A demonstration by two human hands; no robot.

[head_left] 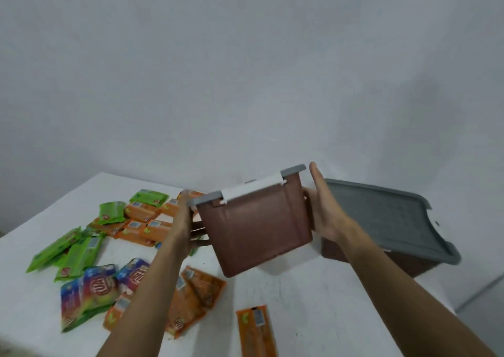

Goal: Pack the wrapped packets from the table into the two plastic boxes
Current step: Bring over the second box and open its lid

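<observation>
Head view: bare white table (313,302) lies under the lifted brown box (259,225), with the table's right edge just past the second box (381,215), which sits shut under a flat grey lid. The lifted brown box is clamped between both palms, left hand (182,220) and right hand (324,209) pressing opposite side walls with fingers straight. It tilts, smooth plastic, grey-rimmed, with a white clasp (253,189). Glossy green packets (73,253), orange packets (191,299) and blue packets (87,288) are scattered to the left
</observation>
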